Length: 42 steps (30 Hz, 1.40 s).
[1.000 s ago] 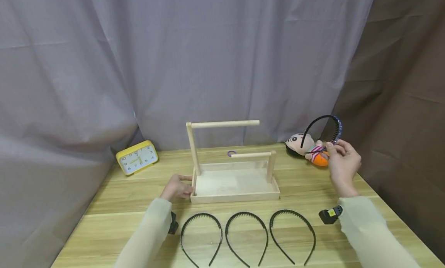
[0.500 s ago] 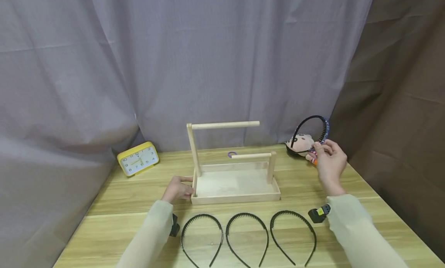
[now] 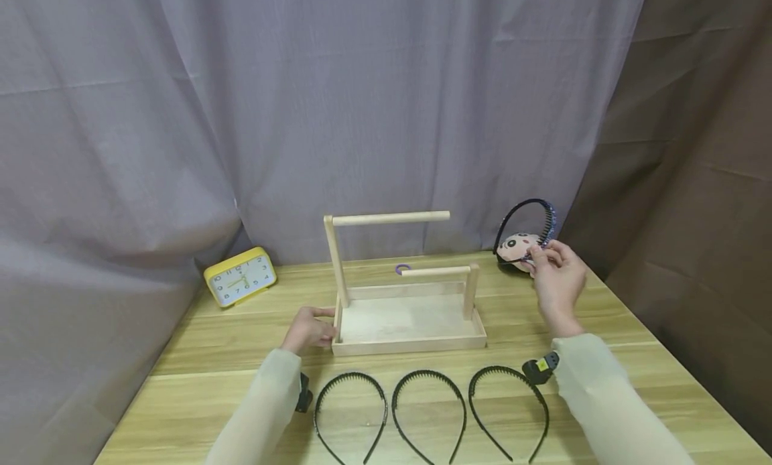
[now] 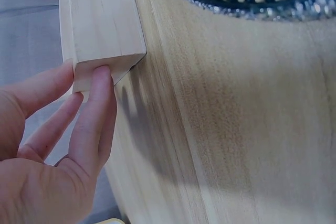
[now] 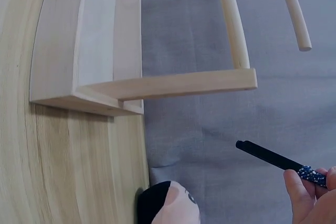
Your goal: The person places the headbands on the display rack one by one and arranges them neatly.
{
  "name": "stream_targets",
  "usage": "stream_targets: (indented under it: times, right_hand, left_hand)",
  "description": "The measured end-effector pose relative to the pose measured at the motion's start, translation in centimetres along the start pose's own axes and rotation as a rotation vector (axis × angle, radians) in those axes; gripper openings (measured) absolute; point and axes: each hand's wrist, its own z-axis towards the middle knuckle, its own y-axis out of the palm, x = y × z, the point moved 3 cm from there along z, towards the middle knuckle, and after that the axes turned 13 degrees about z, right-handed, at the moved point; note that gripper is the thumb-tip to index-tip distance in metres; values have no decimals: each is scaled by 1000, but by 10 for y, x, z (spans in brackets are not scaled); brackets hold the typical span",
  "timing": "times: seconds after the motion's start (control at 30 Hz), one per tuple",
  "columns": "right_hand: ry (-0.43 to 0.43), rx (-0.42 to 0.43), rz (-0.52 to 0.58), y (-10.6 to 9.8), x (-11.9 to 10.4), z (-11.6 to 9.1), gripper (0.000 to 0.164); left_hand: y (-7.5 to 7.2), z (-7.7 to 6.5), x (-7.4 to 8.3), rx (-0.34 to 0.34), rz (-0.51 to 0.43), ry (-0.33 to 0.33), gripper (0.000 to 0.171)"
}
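Note:
My right hand [image 3: 559, 283] pinches a black toothed headband [image 3: 504, 218] with blue glitter, held up in front of the plush doll at the right. In the right wrist view one dark end of the headband [image 5: 270, 156] points toward the wooden stand's bars. The stand [image 3: 409, 344] is a pale shallow tray with two posts, each carrying a horizontal bar; both bars are bare. My left hand [image 3: 310, 329] touches the tray's left end, fingertips pressed against its end face [image 4: 105, 66] in the left wrist view.
Three black headbands lie in a row near the front: left [image 3: 315, 411], middle [image 3: 394, 411] and right [image 3: 545, 411]. A yellow clock [image 3: 241, 276] stands at the back left, the plush doll [image 3: 520, 245] at the back right. A purple ring [image 3: 398, 267] lies behind the tray.
My right hand has moved left with the headband, which now overlaps the doll's head. My left hand has stayed at the tray's left end.

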Motion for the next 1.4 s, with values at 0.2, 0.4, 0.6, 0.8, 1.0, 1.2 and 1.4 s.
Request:
stream_targets:
  times: [0.2, 0.4, 0.6, 0.8, 1.0, 1.2, 1.4]
  right_hand:
    - [26, -23, 2, 8, 4, -2, 16]
    - [-16, -80, -130, 19, 6, -3, 23]
    - [-69, -124, -165, 30, 9, -6, 23]
    - [-103, -155, -200, 38, 15, -11, 26]
    - [-59, -162, -259, 46, 18, -16, 28]
    - [-70, -220, -260, 59, 20, -23, 31]
    - [-63, -238, -299, 66, 25, -29, 29]
  left_hand:
    - [0, 0, -1, -8, 2, 3, 47]
    - [-1, -1, 0, -3, 25, -5, 46]
    - [0, -1, 2, 3, 23, -5, 45]
    - [2, -1, 1, 7, 22, -1, 45]
    - [4, -1, 0, 12, 41, 0, 45]
    - [2, -3, 2, 17, 26, 4, 45]
    - [2, 0, 1, 11, 22, 7, 44]
